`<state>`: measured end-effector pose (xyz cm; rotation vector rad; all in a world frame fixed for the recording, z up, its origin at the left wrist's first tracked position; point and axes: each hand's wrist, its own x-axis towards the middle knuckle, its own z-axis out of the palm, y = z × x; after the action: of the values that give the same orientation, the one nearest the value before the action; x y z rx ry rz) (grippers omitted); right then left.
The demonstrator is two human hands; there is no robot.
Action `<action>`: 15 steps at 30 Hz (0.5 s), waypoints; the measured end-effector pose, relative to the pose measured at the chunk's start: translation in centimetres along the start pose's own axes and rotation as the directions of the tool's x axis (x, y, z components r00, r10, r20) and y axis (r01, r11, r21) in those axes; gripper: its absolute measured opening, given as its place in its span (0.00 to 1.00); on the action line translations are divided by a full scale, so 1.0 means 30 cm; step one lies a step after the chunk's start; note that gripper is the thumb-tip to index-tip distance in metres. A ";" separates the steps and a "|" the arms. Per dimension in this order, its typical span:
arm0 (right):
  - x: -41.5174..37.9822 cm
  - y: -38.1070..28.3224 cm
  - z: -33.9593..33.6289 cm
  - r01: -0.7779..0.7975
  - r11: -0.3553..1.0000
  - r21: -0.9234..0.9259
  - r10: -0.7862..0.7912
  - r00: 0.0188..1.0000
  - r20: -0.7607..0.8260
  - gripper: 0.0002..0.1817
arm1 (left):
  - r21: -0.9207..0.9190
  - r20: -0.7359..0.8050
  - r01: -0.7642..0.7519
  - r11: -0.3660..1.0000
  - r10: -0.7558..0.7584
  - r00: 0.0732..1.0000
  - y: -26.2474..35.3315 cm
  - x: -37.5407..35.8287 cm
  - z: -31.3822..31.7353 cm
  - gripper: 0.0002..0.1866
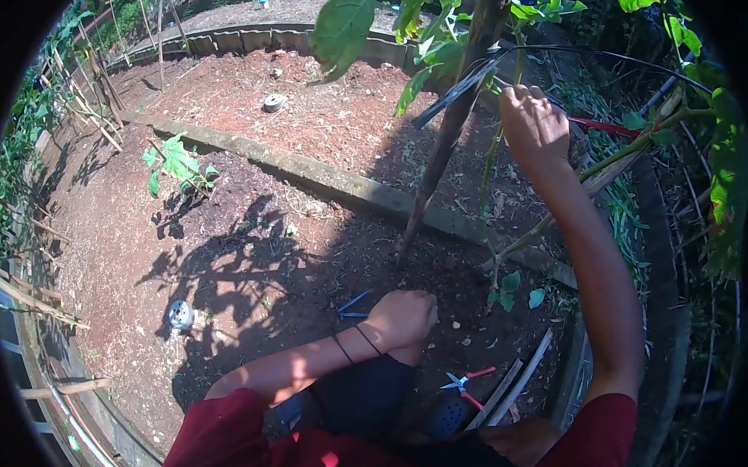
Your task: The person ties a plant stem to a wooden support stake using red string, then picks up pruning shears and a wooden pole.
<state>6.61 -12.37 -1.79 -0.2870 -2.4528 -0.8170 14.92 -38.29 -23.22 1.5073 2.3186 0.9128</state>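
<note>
My right hand (536, 122) is raised beside a dark wooden stake (449, 145), its fingers curled closed near a green plant stem (492, 159). What it grips is hidden behind the fingers. Black plastic strips (470, 84) are tied around the stake, and one stretches right above the hand. A thin red length (604, 126) shows just right of the wrist. Lower down, my left hand (404, 317) is curled into a fist over my knee, its fingertips turned out of sight. Thin blue-grey strips (355, 307) show right beside it, close over the soil.
Red-handled pruning shears (468, 383) lie spread on the soil at right, by wooden sticks (513, 382). A concrete edging (310, 169) crosses the bed. A small leafy plant (179, 162) grows at left. Round metal pieces (181, 314) lie on the ground. Large leaves (346, 27) hang overhead.
</note>
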 end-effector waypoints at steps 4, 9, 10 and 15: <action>0.014 0.007 0.010 0.018 0.997 0.077 -0.015 0.999 -0.043 0.07 | -0.014 -0.027 -0.017 1.000 0.017 0.999 0.011 -0.001 -0.008 0.13; 0.020 0.013 0.019 0.062 0.997 0.041 -0.059 0.995 -0.078 0.07 | -0.011 -0.008 -0.013 1.000 0.012 1.000 0.009 0.001 0.001 0.11; 0.020 0.010 0.019 0.067 0.998 0.019 -0.066 0.996 -0.059 0.07 | -0.010 -0.004 -0.012 1.000 0.012 1.000 0.010 0.001 -0.002 0.11; 0.006 0.001 0.051 0.084 0.996 -0.005 -0.084 0.983 -0.163 0.05 | -0.017 -0.006 -0.013 1.000 0.013 1.000 0.005 0.001 0.004 0.11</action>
<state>5.82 -11.40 -2.70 -0.1119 -2.3253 -0.8392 15.07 -38.17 -23.22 1.5168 2.3024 0.9390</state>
